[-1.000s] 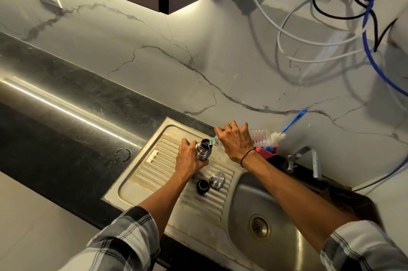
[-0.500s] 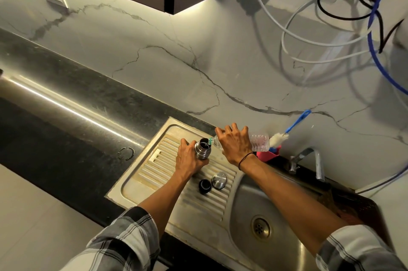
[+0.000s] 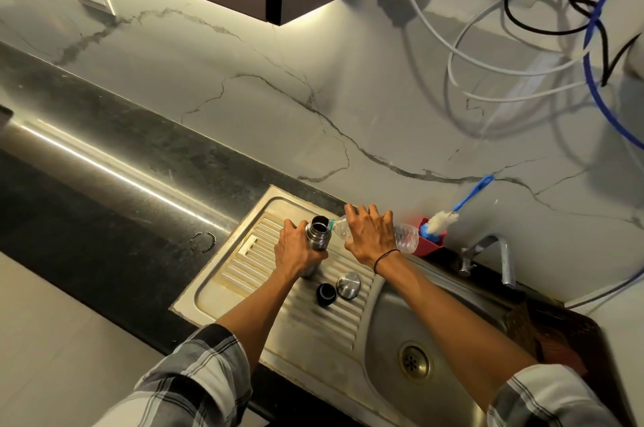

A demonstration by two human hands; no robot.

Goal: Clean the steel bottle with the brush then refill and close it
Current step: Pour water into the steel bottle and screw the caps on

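hands are both busy: left hand (image 3: 296, 249) wrapped round the steel bottle (image 3: 317, 235) standing on the drainboard (image 3: 244, 287), right hand (image 3: 371, 233) gripping one plastic bottle (image 3: 406, 238) tipped at its mouth. refilling looks underway, scrubbing seems done, one brush (image 3: 442, 221) parked in its red holder (image 3: 434, 242). closing remains: two cap pieces, black cap (image 3: 326, 293) and steel lid (image 3: 347, 284), wait nearby.

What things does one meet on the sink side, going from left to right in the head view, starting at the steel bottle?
Steel bottle → plastic bottle → red holder with the brush → tap.
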